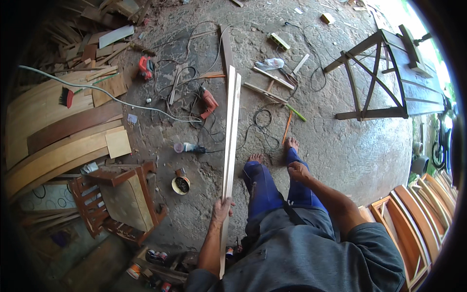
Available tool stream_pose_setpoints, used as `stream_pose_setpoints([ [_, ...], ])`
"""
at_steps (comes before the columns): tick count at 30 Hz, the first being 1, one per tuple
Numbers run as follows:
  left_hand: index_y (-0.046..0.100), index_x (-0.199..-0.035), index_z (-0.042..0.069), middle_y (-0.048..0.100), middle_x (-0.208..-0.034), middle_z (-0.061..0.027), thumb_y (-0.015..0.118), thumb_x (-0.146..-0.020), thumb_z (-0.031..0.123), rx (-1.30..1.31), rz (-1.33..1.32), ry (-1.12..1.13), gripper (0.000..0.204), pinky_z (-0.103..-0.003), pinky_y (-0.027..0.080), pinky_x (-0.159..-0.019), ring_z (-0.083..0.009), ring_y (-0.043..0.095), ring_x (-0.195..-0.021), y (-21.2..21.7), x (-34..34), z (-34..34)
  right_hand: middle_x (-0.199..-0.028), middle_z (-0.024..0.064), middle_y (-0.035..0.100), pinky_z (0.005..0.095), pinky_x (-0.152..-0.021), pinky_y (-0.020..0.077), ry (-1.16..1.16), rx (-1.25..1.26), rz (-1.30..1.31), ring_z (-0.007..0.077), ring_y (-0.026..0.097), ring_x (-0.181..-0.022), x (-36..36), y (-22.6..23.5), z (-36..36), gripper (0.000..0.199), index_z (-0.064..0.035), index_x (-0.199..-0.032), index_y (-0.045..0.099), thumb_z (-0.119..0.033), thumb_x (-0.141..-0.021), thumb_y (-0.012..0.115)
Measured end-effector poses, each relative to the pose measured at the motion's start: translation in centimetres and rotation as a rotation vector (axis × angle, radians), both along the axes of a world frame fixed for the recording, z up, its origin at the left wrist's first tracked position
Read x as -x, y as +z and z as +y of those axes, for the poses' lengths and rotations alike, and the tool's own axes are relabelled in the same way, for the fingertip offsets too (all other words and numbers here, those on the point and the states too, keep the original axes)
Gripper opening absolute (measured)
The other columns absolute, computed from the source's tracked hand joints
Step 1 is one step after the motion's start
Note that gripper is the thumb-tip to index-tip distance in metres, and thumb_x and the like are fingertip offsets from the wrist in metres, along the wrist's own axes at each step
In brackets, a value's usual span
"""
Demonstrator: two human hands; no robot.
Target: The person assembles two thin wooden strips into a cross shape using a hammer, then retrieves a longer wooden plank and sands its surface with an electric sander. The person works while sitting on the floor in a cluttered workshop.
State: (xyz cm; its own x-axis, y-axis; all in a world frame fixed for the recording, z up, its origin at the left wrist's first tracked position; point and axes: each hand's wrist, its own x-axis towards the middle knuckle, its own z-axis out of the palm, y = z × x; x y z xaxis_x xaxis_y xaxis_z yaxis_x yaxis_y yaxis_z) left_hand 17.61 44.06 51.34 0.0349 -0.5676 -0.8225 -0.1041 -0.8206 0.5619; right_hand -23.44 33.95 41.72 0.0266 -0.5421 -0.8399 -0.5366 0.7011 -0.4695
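Note:
My left hand (222, 210) is closed round two long, narrow wooden strips (229, 146). They lie side by side and stretch away from me, fanning slightly apart at the far ends. Their near end runs down along my left forearm. My right hand (297, 171) is curled closed above my right knee; whether anything is inside it is hidden. Beyond the strips' far end, a dark plank (225, 48) lies on the floor. Left of the strips are a red power drill (208, 103) and a power tool with a dark body (194, 148), both corded.
A wooden chair (127, 204) and an open tin (181, 185) stand at left, near stacked boards (68, 117). Cables and a small wooden frame (270, 86) lie ahead. A dark table on its side (413, 73) is at far right; curved wooden panels (404, 224) lean near right.

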Motion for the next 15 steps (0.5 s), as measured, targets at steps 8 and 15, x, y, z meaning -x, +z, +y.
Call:
stream_pose_setpoints([
  [8,0.060,-0.099,0.003,0.067,-0.079,-0.0114,0.076,-0.090,0.028,0.047,-0.470,0.060,0.031,-0.042,0.053,-0.064,-0.0296,0.068,-0.070,-8.5,8.9,4.7,-0.108,0.0236,0.075,0.0493,-0.093,0.0563,0.349,0.178,0.217,0.0433,0.071,-0.104,10.1,-10.4,-9.4,0.032,-0.0043,-0.107,0.075,-0.025,-0.089,0.060],
  [15,0.057,-0.114,0.006,0.070,-0.099,-0.0187,0.079,-0.086,0.032,-0.085,-0.691,0.159,0.044,-0.052,0.053,-0.081,-0.0429,0.070,-0.093,-21.2,9.3,2.9,-0.107,0.0240,0.073,0.0515,-0.092,0.0554,0.679,0.349,0.304,0.0428,0.070,-0.105,8.8,-20.2,-20.0,0.031,-0.0075,-0.116,0.071,-0.024,-0.092,0.059],
])
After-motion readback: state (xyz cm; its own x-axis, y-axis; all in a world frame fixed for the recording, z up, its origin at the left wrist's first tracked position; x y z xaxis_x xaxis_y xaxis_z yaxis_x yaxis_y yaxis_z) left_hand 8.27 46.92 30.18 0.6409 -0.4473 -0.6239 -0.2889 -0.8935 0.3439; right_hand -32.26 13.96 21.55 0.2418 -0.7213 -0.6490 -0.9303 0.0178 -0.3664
